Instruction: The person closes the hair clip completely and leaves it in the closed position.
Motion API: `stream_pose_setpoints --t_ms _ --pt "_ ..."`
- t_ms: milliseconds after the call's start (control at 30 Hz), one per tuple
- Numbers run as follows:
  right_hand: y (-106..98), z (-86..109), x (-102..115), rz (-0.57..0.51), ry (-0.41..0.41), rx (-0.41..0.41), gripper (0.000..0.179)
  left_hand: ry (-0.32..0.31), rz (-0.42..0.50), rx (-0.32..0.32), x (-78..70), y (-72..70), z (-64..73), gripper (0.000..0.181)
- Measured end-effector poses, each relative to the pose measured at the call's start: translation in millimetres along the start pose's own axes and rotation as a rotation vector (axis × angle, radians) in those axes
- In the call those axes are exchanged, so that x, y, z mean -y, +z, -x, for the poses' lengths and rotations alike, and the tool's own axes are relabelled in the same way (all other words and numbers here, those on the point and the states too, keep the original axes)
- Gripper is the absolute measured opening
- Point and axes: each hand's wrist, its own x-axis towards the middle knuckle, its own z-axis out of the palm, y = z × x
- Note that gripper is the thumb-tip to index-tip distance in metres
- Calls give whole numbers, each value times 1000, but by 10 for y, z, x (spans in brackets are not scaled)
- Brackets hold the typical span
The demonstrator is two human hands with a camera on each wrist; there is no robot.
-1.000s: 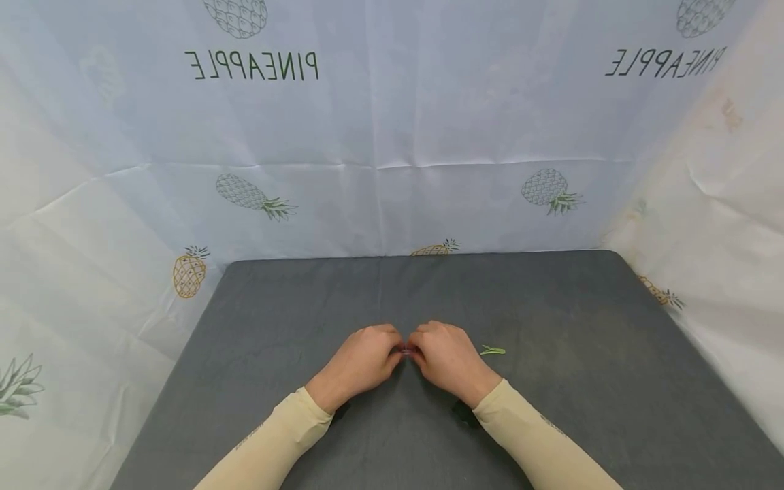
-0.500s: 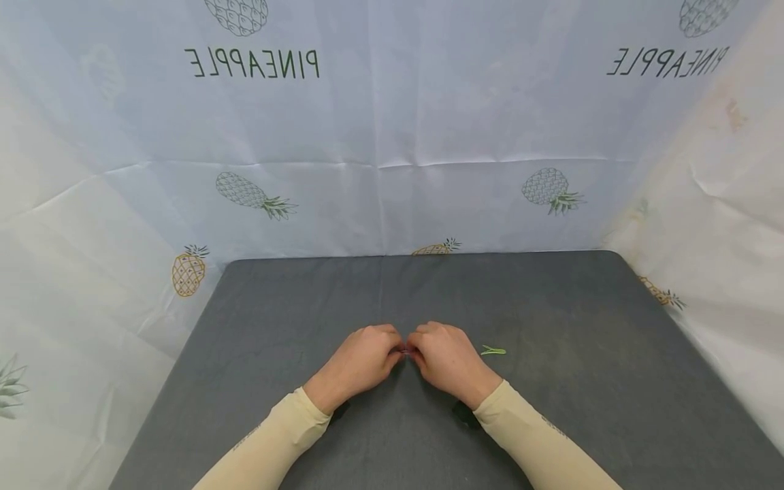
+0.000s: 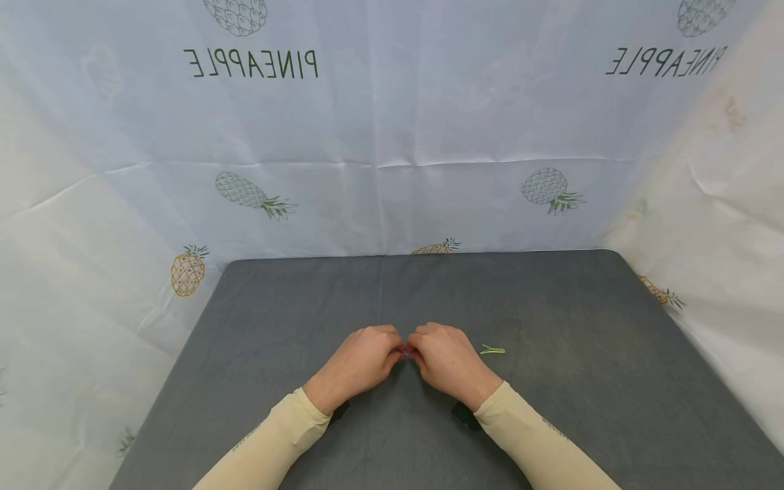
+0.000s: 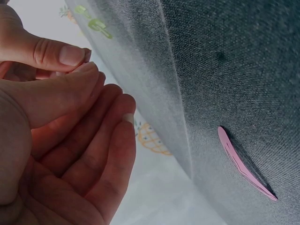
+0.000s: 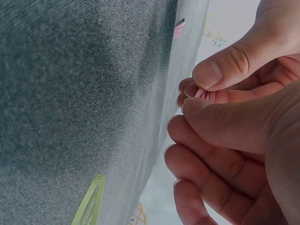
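Both hands meet fingertip to fingertip over the middle of the dark table (image 3: 306,292). Between thumb and fingers, my left hand (image 3: 365,357) and my right hand (image 3: 446,357) pinch a small pink hair clip (image 5: 205,95); only a slotted bit shows, the fingertips hiding most of it. On the cloth near my left hand lies another pink hair clip (image 4: 243,164), a bent snap clip, which the left hand covers in the head view. To the right of my right hand is a light green snap hair clip (image 3: 493,350), its two arms spread apart (image 5: 91,201).
White curtains with pineapple prints (image 3: 392,122) hang behind the table and along both sides. Long cream sleeves (image 3: 269,435) cover the forearms. Dark wrist-worn pieces (image 3: 465,414) show under the wrists.
Both hands stay in place, with only slight shifts of the fingertips on the small pink clip. The green clip lies still.
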Motion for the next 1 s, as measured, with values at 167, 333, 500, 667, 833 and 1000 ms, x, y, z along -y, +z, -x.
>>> stream_pose_setpoints --t_ms 167,333,500,667,833,1000 --pt "4 3 7 -5 0 -5 20 6 -6 1 1 6 7 8" --pt "6 -1 18 -14 -6 -8 21 10 -13 4 3 4 14 11" --pt "14 -8 21 -14 -9 -8 20 14 -24 3 5 -2 23 10" --pt "15 -12 26 -21 -8 -11 19 14 -30 1 9 -6 31 9" --pt "20 -16 26 -23 -8 -14 19 17 -30 -6 18 -8 35 9" --pt "14 -23 28 -23 -7 -19 19 25 -24 -13 22 -19 32 8"
